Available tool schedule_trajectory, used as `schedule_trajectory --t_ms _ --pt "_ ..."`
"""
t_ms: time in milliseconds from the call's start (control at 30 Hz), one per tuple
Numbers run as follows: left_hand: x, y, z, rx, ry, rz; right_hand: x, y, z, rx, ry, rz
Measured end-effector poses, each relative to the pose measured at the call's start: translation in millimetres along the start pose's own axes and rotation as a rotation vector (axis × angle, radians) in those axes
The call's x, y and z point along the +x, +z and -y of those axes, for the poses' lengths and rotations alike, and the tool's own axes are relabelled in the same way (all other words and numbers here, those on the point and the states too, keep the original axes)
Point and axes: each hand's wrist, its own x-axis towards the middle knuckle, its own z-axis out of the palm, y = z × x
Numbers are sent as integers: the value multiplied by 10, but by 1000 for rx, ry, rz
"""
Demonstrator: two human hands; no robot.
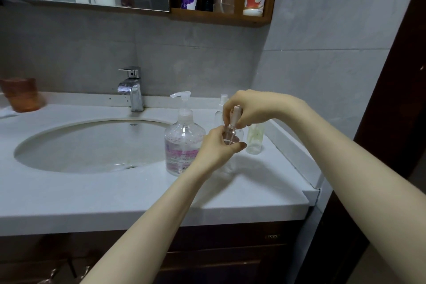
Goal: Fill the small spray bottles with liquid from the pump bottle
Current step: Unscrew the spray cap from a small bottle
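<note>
A clear pump bottle with a pink label and a white pump head stands on the counter right of the basin, partly filled. My left hand grips a small clear bottle just right of it, above the counter. My right hand pinches a pinkish spray top at that bottle's neck. A second small spray bottle stands behind my hands, mostly hidden. A third small bottle with a yellowish tint stands to the right.
The oval basin and chrome tap lie to the left. An orange cup sits at the far left. A wooden shelf with several bottles hangs above. The counter's raised right edge is close by.
</note>
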Motion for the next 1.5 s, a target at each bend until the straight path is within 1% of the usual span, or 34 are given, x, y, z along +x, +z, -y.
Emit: schedule_trajectory --t_ms 67,200,300,500,667,800,933,1100,1200,1367,1500 --pt "-2 -4 -6 1 -1 1 -15 -6 8 21 3 11" --pt "9 -6 6 24 2 -1 33 32 3 -15 64 -71" --pt "10 -3 14 29 6 1 49 44 -5 -15 71 -117" --pt "24 1 -1 43 -4 3 14 9 37 49 31 -55" --pt "15 1 -2 40 5 3 62 24 15 -9 64 -121" --pt "2 -2 -18 29 -3 6 30 -25 55 -6 46 -85" --pt "3 -4 -15 18 -15 -3 -27 -116 130 -14 25 -114" --pt "3 5 -5 16 -15 -6 -117 -274 150 -8 15 -202" --pt "-5 0 1 14 -14 -6 -167 -353 112 35 18 -287" --pt "-8 -7 -1 -14 -9 2 -310 -462 30 111 61 -430" --pt "-10 -15 0 -26 -5 13 -476 -373 3 213 114 -524"
